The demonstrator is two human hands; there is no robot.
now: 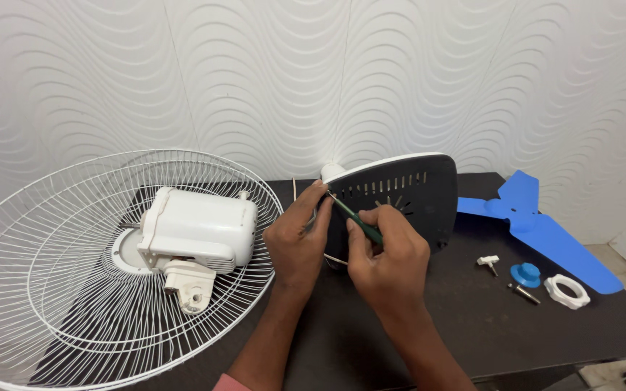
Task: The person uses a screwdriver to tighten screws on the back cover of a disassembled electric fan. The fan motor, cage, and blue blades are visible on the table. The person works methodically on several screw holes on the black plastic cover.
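Bright even light, soft shadows, sharp focus throughout.

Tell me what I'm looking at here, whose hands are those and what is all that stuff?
This one picture comes from a camera worn on a person's head, looking down at their own two hands over a dark table. The left hand steadies the dark base of a fan, tipped up on its edge. The right hand holds a green screwdriver with its tip near the base. On the left lies the fan's white wire guard with the white motor in it. On the right lie the blue fan blade, a blue cap, a white ring nut, a small white knob and a metal pin.
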